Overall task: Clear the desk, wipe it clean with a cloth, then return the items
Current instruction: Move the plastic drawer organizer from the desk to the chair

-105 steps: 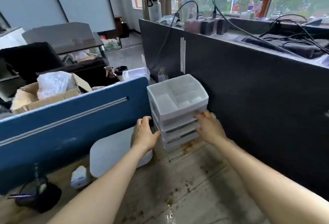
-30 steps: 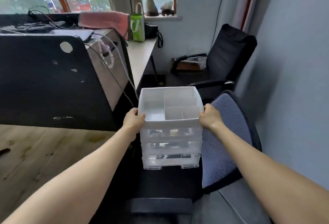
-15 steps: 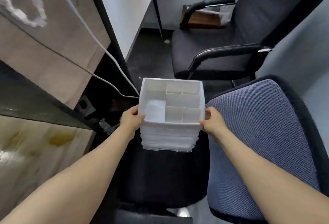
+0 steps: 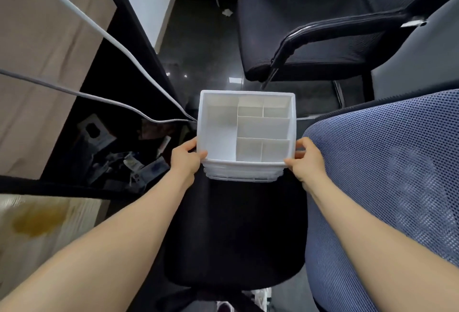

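Observation:
A white plastic drawer organizer (image 4: pixel 223 123) with several open top compartments is at the centre of the head view, seen from above. My left hand (image 4: pixel 186 160) grips its left rim with the thumb over the edge. My right hand (image 4: pixel 304 160) grips its right rim the same way. The organizer is over the far part of a black chair seat (image 4: pixel 236 232); whether it rests on the seat I cannot tell. A corner of the stained wooden desk (image 4: pixel 37 222) shows at the lower left.
The chair's blue mesh backrest (image 4: pixel 387 187) rises at the right. A second black armchair (image 4: pixel 310 38) stands beyond. White and grey cables (image 4: pixel 99 98) run across from the left. Clutter (image 4: pixel 119 155) lies on the dark floor under the desk partition.
I lifted the organizer off the desk, turned right with it, and lowered it over the black chair seat. The view has tilted further down; both hands keep the same grip.

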`<action>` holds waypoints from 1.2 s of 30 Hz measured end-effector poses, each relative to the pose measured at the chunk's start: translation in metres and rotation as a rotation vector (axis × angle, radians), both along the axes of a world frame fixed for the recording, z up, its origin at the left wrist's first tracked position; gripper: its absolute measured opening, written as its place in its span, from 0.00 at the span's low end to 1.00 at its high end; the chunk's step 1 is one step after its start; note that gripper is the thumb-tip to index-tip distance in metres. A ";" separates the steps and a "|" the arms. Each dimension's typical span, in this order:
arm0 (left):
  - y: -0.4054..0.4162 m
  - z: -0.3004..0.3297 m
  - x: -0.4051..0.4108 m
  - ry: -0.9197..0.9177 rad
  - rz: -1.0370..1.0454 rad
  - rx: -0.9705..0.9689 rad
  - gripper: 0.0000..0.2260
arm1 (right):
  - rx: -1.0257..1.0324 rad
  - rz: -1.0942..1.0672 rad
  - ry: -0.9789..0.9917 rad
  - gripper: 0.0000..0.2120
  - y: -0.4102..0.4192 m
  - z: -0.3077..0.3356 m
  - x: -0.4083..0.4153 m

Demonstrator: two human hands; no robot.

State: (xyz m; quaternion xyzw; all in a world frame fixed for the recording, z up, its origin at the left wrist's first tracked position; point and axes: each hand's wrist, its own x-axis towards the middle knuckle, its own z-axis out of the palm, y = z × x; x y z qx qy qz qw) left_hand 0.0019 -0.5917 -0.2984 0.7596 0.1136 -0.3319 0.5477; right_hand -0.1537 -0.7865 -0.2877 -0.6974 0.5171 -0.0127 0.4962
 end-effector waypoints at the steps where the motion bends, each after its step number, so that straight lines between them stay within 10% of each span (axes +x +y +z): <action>1: -0.001 -0.004 0.002 -0.001 -0.005 -0.003 0.23 | -0.003 -0.005 0.006 0.13 -0.001 -0.003 0.002; 22: -0.001 -0.012 -0.003 -0.203 -0.242 0.074 0.22 | -0.146 0.110 0.123 0.13 0.001 -0.008 -0.002; 36: 0.102 0.146 -0.070 -0.420 -0.083 0.148 0.16 | -0.309 0.412 -0.008 0.24 0.117 0.137 0.004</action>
